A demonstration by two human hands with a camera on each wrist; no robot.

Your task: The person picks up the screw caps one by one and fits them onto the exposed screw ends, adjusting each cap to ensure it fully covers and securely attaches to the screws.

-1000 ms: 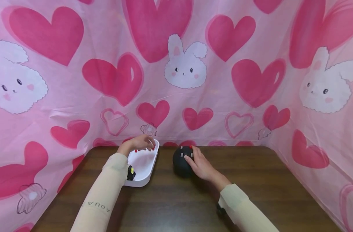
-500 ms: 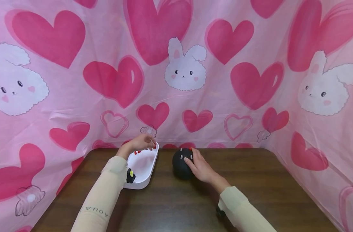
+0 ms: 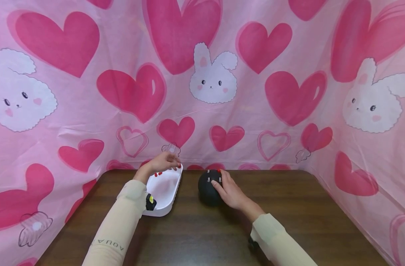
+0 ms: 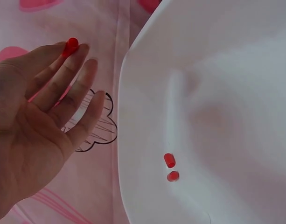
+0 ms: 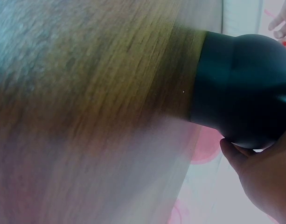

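My left hand (image 3: 162,162) pinches a small red cylindrical piece (image 4: 71,47) between thumb and fingertip, over the far end of a white tray (image 3: 164,212). Two more red pieces (image 4: 169,160) lie in the tray in the left wrist view. My right hand (image 3: 233,193) grips the right side of a black rounded dome (image 3: 208,194), thumb toward the near side and fingers around the far side. Short grey pegs (image 3: 209,180) stand on top of the dome, and a red piece (image 3: 219,170) shows there beside the fingers. The right wrist view shows the dome's wide base (image 5: 212,79) on the table.
The tray stands left of the dome on a brown wooden table (image 3: 202,236), with a strip of tabletop between them. A pink curtain (image 3: 252,111) with hearts and rabbits hangs close behind the table's far edge and along both sides.
My left fingertips, with the red piece, have lifted slightly and shifted toward the tray's far right rim. My right hand still grips the dome in the same place.
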